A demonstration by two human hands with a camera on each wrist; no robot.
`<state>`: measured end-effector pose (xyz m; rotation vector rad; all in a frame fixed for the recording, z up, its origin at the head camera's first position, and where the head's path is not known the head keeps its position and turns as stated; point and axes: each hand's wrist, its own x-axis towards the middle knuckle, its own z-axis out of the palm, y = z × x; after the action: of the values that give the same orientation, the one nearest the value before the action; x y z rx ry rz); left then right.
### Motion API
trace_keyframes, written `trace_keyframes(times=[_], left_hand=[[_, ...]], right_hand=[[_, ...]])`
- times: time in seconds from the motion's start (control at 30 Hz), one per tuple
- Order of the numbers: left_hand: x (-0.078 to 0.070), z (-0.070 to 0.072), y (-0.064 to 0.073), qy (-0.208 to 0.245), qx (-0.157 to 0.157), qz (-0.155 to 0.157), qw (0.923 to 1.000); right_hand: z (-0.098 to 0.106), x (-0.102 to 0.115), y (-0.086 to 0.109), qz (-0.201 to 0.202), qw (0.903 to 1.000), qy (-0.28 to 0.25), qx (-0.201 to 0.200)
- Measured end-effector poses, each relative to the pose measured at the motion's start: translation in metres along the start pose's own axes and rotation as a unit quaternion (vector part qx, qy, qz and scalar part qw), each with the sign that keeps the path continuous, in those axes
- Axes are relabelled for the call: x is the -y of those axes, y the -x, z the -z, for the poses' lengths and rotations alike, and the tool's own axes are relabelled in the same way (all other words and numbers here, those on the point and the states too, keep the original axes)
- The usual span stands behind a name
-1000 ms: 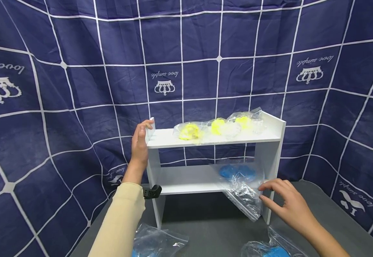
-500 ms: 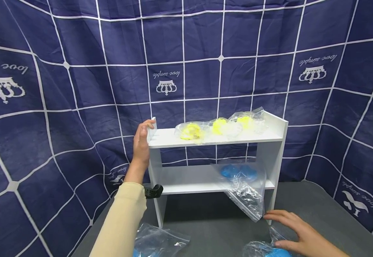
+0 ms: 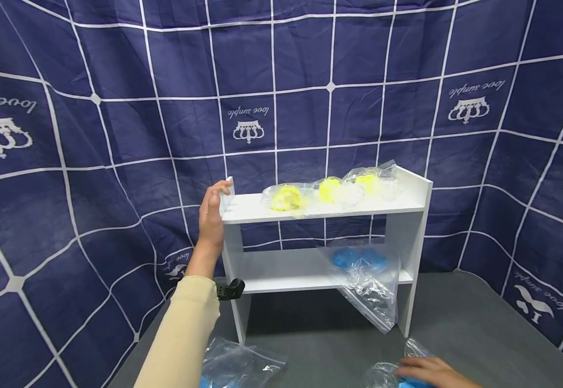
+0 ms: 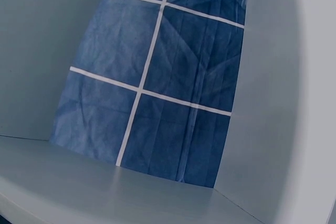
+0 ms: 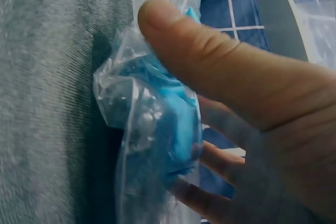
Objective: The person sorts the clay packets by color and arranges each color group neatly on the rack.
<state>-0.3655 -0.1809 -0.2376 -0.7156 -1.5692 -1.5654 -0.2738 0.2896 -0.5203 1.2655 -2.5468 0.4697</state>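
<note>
My left hand (image 3: 211, 218) grips the upper left side panel of a white two-tier shelf (image 3: 283, 269); its fingers lie over the panel's edge. The left wrist view shows the shelf's panels (image 4: 273, 103) but no hand. Low at the right, my right hand (image 3: 432, 372) reaches over a clear zip bag (image 5: 139, 98) with a blue item inside. In the right wrist view the thumb is in front of this bag and the spread fingers are behind it; whether they press on it is unclear.
Several clear bags with yellow items (image 3: 286, 198) lie on the top tier. A bag with blue contents (image 3: 359, 260) hangs over the lower tier's front edge. Another blue-filled bag (image 3: 242, 364) lies at front left on the grey surface (image 3: 320, 334). A blue curtain (image 3: 306, 59) stands behind.
My right hand has moved from beside the bag on the lower tier down to the bag at front right. My left hand stays on the shelf's side panel.
</note>
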Motion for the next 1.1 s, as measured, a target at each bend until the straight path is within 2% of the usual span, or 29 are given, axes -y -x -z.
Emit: trace_keyframes(times=[0.07, 0.13, 0.23, 0.3, 0.53, 0.77, 1.0, 1.1], left_hand=[[0.000, 0.001, 0.001, 0.000, 0.000, 0.002, 1.0000], [-0.001, 0.001, 0.003, -0.001, 0.002, 0.007, 1.0000], [-0.001, 0.001, 0.003, -0.003, 0.004, 0.010, 0.9999], [-0.001, 0.001, 0.003, -0.002, 0.004, 0.009, 0.9999], [-0.001, 0.001, 0.002, 0.002, 0.005, 0.000, 1.0000], [-0.001, 0.003, -0.001, -0.010, 0.005, -0.016, 0.9998], [-0.001, 0.003, -0.002, -0.007, 0.008, -0.017, 0.9998], [-0.001, 0.002, -0.001, -0.005, 0.007, -0.017, 0.9998]], right_hand=[[-0.005, 0.000, -0.002, 0.038, 0.9986, 0.016, -0.034], [-0.011, 0.001, -0.003, 0.080, 0.9928, 0.046, -0.077], [-0.017, 0.004, -0.006, 0.107, 0.9843, 0.065, -0.124], [-0.019, 0.006, -0.007, 0.113, 0.9815, 0.064, -0.141], [-0.019, 0.005, -0.011, 0.118, 0.9822, 0.034, -0.142], [-0.013, 0.005, -0.020, 0.141, 0.9805, 0.038, -0.132], [-0.009, 0.022, -0.031, 0.132, 0.9808, 0.025, -0.141], [-0.001, 0.033, -0.040, 0.142, 0.9791, 0.012, -0.144]])
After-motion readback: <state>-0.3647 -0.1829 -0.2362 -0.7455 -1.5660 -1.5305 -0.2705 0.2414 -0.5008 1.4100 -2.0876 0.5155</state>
